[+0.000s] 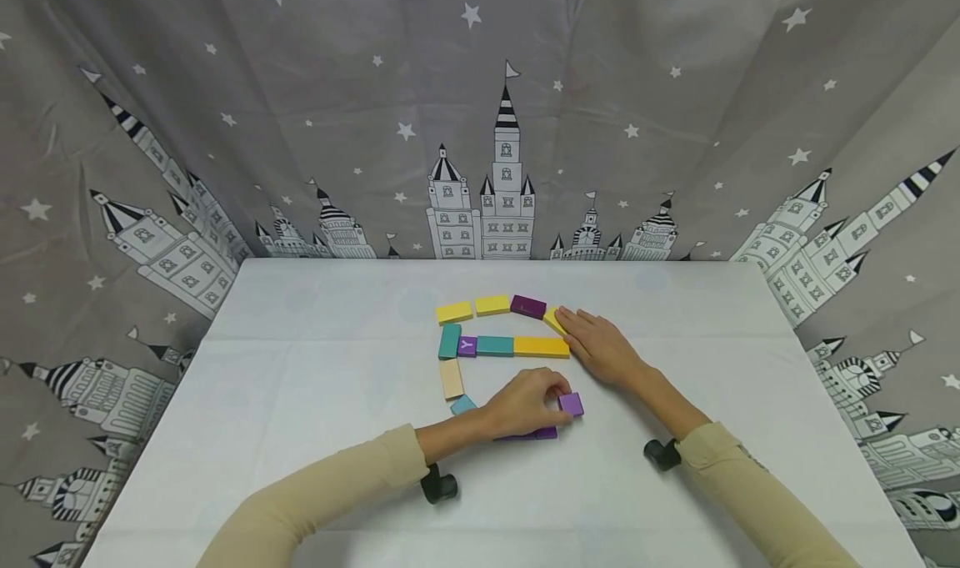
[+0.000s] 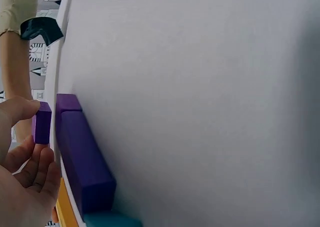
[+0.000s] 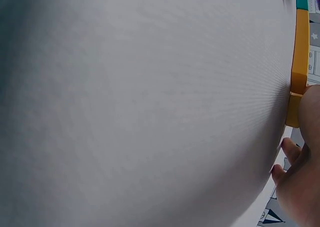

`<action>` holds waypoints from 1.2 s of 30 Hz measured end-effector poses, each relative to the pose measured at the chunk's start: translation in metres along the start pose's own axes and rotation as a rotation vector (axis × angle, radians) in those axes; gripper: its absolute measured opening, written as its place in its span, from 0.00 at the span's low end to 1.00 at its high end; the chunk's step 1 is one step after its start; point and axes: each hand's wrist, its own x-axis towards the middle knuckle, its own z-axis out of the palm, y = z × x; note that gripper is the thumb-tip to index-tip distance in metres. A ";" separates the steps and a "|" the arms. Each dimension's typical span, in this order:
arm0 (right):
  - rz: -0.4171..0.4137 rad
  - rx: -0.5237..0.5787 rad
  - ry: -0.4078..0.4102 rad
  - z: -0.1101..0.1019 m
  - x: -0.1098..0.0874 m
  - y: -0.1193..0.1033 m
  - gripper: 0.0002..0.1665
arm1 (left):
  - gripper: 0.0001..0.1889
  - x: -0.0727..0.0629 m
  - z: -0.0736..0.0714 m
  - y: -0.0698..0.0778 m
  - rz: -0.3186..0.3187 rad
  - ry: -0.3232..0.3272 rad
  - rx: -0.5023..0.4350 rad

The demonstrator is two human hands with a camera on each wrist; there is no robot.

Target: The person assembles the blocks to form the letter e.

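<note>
My left hand (image 1: 525, 403) pinches a small purple block (image 1: 571, 404) between thumb and fingertips, near the lower right of a layout of coloured blocks. In the left wrist view the purple block (image 2: 43, 123) stands out clearly between thumb and fingers. Just below that hand lie longer purple blocks (image 1: 546, 433), partly hidden by it. My right hand (image 1: 602, 349) lies with fingers extended over a yellow block (image 1: 553, 321) at the upper right, partly covering it. Close to its thumb is the end of a long orange-yellow block (image 1: 542, 348).
On the white table (image 1: 315, 468), two yellow blocks (image 1: 492, 305) and a dark purple one (image 1: 528, 306) form the top curve. Teal (image 1: 449, 341) and beige (image 1: 452, 379) blocks run down the left side. A purple block marked Y (image 1: 467, 346) and a teal block (image 1: 495, 346) join the middle row.
</note>
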 end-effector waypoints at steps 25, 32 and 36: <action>-0.005 -0.009 -0.010 0.000 0.000 0.002 0.31 | 0.15 -0.002 0.010 -0.002 -0.028 -0.054 0.058; -0.010 -0.014 0.002 0.001 0.000 0.001 0.31 | 0.15 -0.003 0.010 -0.002 -0.023 -0.071 0.077; -0.010 -0.016 0.001 0.001 -0.001 0.000 0.31 | 0.15 -0.003 0.009 0.000 -0.021 -0.081 0.083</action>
